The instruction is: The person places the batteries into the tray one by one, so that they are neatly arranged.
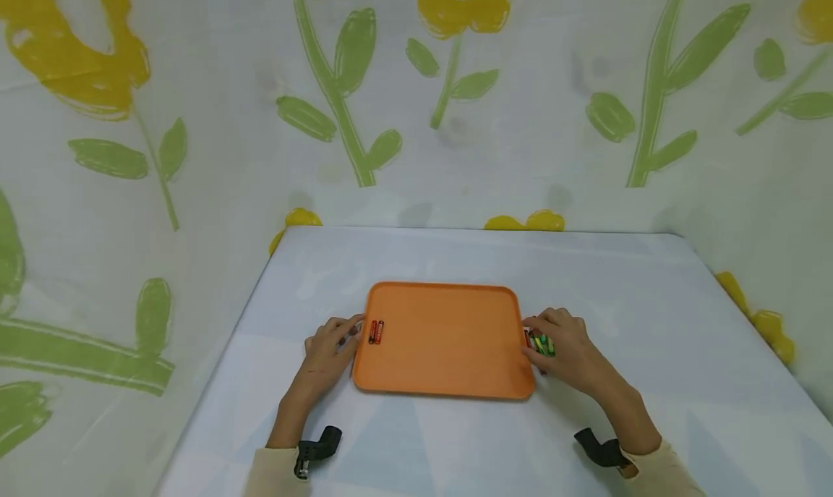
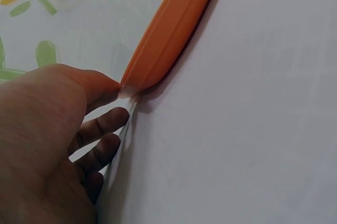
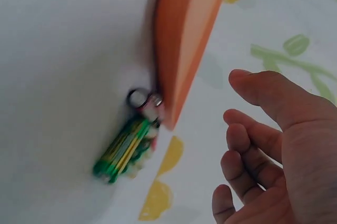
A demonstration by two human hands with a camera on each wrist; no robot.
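An orange tray [image 1: 449, 341] lies flat on the table, with two small red-and-black batteries [image 1: 376, 332] side by side near its left edge. My left hand [image 1: 327, 352] is at the left edge; in the left wrist view its thumb tip meets the orange rim [image 2: 163, 39], the other fingers loosely bent below. By the right edge, my right hand [image 1: 565, 343] hovers over green batteries [image 1: 542, 343], partly covering them. In the right wrist view these batteries [image 3: 124, 150] cluster beside the tray end, blurred, while the thumb and fingers stand apart with nothing between them.
The white table [image 1: 455, 446] has a pale blue triangle pattern. Behind it and at the sides hang pale sheets [image 1: 520, 150] printed with yellow flowers and green leaves. Black straps with mounts [image 1: 319, 448] sit on both wrists, over beige sleeves.
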